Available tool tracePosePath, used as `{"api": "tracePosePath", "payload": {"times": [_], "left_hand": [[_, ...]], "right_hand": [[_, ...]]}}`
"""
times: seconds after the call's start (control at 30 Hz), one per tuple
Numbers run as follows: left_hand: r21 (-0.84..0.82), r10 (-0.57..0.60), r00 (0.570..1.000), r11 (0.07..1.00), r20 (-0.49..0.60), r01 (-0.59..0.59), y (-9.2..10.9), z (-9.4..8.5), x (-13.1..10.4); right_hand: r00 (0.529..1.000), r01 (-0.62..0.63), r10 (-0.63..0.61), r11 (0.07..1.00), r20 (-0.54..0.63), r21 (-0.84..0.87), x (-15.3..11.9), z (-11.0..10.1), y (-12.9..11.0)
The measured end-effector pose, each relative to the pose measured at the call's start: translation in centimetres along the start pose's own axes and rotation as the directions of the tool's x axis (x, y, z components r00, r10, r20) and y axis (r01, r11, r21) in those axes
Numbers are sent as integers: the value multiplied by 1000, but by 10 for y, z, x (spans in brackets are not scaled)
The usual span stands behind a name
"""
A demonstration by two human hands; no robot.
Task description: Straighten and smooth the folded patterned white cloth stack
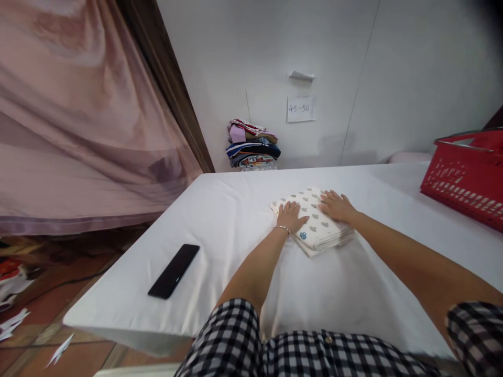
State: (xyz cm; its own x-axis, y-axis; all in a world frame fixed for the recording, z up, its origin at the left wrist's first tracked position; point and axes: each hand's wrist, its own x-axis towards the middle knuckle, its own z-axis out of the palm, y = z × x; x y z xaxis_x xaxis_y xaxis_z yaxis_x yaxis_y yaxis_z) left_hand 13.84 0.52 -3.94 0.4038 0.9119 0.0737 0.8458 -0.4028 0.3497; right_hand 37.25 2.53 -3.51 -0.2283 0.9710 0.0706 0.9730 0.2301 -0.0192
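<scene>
A folded white cloth (313, 230) with grey and blue printed shapes lies on the white-covered table (220, 209), its layers stacked at the near edge. My left hand (290, 216) rests on its left part, palm down, fingers spread. On the far right part of the cloth lies my right hand (337, 207), also flat with the fingers stretched out. Neither hand grips the cloth; both touch it from above. A bracelet circles my left wrist.
A black phone (174, 271) lies at the table's left. At the right stands a red plastic basket (467, 175). Several folded fabrics (253, 146) are piled beyond the far edge by the wall, below a paper sign (301, 109). A pink curtain (86, 115) hangs at the left.
</scene>
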Motion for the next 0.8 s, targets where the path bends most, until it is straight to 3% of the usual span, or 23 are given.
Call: {"api": "tracePosePath", "payload": {"times": [0.17,0.27,0.37,0.47,0.67,0.8], "left_hand": [[25,1,998,1000,57,-3,1,-9,5],[-7,-3,995,1000,104,4,6,-18,2],[-8,90,995,996,52,-90,13,-19,-12],[48,227,973,972,36,-228,17,-10,-31],[23,238,971,971,23,-239,9,-2,-42],[-94,248,959,960,-136,-262,6,-9,-58]], "right_hand": [[997,-46,39,993,66,111,-4,3,4],[1000,-26,24,995,20,99,-8,-4,2],[999,5,-1,997,-52,76,-21,-4,-4],[998,51,-48,996,-45,74,-36,2,-11],[993,69,-48,979,-111,193,-37,1,-9],[963,144,-59,938,-263,315,-50,-3,1]]}}
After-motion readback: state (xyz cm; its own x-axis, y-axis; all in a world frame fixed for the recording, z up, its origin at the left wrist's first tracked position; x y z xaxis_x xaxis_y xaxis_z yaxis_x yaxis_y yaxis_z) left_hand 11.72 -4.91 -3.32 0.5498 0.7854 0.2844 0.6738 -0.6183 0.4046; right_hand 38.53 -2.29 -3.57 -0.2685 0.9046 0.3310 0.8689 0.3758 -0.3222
